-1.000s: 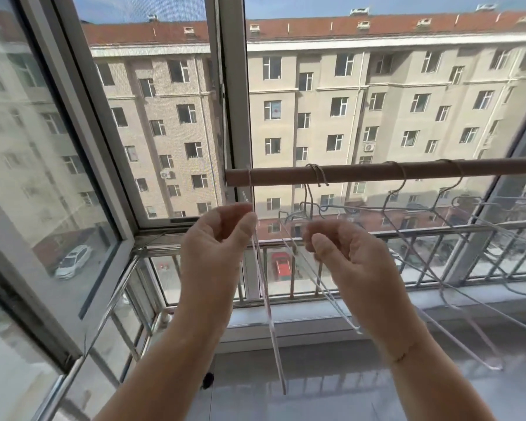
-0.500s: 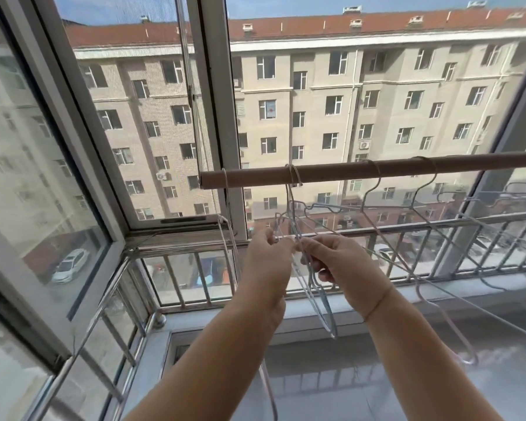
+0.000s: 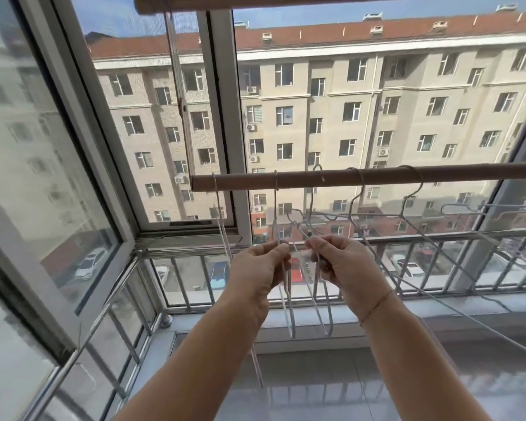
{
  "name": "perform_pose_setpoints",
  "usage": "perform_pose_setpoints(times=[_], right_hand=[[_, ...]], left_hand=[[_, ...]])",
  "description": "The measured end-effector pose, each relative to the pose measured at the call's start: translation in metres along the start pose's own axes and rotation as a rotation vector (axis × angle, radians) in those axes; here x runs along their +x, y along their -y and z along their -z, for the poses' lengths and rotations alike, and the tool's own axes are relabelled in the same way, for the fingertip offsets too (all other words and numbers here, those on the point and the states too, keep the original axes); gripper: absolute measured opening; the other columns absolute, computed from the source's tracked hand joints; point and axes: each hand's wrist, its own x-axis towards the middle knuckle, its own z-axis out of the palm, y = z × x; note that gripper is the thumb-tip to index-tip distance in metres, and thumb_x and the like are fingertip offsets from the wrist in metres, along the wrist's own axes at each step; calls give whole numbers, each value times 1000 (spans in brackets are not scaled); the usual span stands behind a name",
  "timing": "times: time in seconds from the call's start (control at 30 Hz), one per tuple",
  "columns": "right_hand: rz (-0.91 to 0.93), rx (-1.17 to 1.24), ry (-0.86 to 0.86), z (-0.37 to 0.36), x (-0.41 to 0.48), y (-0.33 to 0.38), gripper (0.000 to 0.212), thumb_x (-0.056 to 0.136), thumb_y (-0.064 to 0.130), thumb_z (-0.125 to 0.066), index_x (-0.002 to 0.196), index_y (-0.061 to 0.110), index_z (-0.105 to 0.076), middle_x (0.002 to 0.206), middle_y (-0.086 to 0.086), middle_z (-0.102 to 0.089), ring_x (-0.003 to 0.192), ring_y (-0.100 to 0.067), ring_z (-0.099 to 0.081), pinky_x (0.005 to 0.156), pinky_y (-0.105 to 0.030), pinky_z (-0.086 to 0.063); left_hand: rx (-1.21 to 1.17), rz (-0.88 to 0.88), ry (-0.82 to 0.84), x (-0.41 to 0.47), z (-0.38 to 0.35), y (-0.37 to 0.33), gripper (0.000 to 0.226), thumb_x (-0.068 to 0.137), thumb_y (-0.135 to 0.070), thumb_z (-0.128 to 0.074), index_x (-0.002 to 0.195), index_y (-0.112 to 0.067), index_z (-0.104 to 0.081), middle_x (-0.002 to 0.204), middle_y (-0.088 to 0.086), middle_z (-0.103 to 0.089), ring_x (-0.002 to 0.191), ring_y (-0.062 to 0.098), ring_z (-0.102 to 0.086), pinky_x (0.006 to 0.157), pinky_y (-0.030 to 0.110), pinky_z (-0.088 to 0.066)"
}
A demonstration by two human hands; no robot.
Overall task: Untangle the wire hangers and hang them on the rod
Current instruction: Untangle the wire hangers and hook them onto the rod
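Observation:
A brown rod runs across the window at mid height. Several thin white wire hangers hang from it by their hooks. My left hand pinches the wire of one hanger that hangs edge-on below the rod. My right hand pinches the neighbouring hanger just to its right; the necks of these hangers cross above my fingers. One more hanger hangs alone at the rod's left end. Further hangers spread out to the right, their hooks over the rod.
A second brown rod runs along the top of the view. Window frames and a metal railing stand just behind the hangers. A tiled sill lies below. An apartment block and parked cars show outside.
My hands came together from either side onto two adjacent hangers below the rod. The view tilted up, so the rod sits higher relative to my hands and a second rod appears.

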Motion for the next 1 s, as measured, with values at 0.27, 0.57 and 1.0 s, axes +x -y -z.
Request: perform_pose_setpoints(times=[0.27, 0.57, 1.0], right_hand=[[184, -471, -92, 17, -9, 9, 27, 89, 25, -58, 112, 10, -62, 90, -1, -63, 82, -11, -58, 77, -24, -49], [388, -745, 94, -24, -60, 17, 27, 86, 32, -58, 113, 25, -56, 96, 9, -63, 87, -5, -60, 80, -24, -51], [318, -557, -18, -55, -34, 14, 25, 84, 20, -55, 109, 17, -56, 77, 12, -58, 67, -2, -54, 51, -5, -35]], left_hand=[[-16, -12, -38, 9, 2, 1, 11, 84, -9, -65, 90, -1, -69, 68, 6, -66, 58, 11, -59, 47, 16, -48], [-81, -54, -46, 15, -7, 4, 9, 82, -7, -66, 86, 0, -69, 66, 7, -63, 56, 13, -57, 49, 25, -51], [-133, 10, -29, 39, -14, -23, 18, 88, -4, -58, 71, 2, -60, 69, 13, -56, 42, 19, -58, 34, 24, -47]])
